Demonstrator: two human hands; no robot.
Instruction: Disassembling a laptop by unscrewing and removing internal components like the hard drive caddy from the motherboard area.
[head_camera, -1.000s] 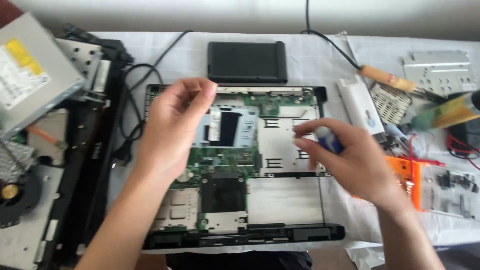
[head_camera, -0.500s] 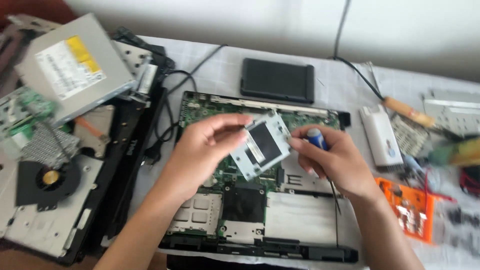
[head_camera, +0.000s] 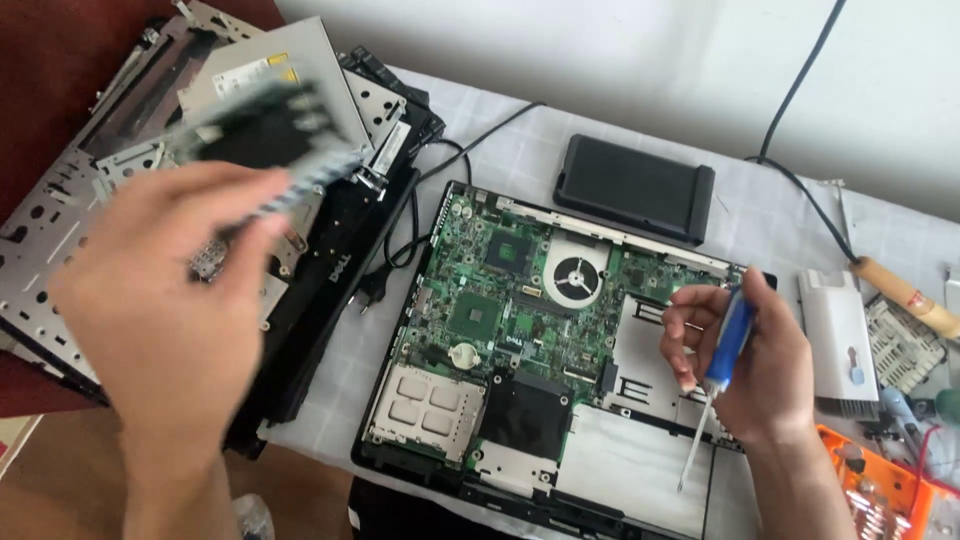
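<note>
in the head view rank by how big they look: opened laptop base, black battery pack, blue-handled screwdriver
1. opened laptop base, clearly the largest.
2. black battery pack.
3. blue-handled screwdriver, thinnest, though about as long as the pack and nearer the camera, so that gap is unsure.

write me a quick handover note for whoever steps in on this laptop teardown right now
Left hand: raised over the pile of removed parts at the left, holding a dark plate-like part, blurred.
Right hand: holds a blue-handled screwdriver, tip pointing down over the open laptop base.
Done: the laptop's top is off, the green motherboard and round fan are exposed; the optical drive lies on the pile.
Left: the motherboard sits in the base; the part is in hand, not set down.
Black battery pack lies behind the laptop.
</note>
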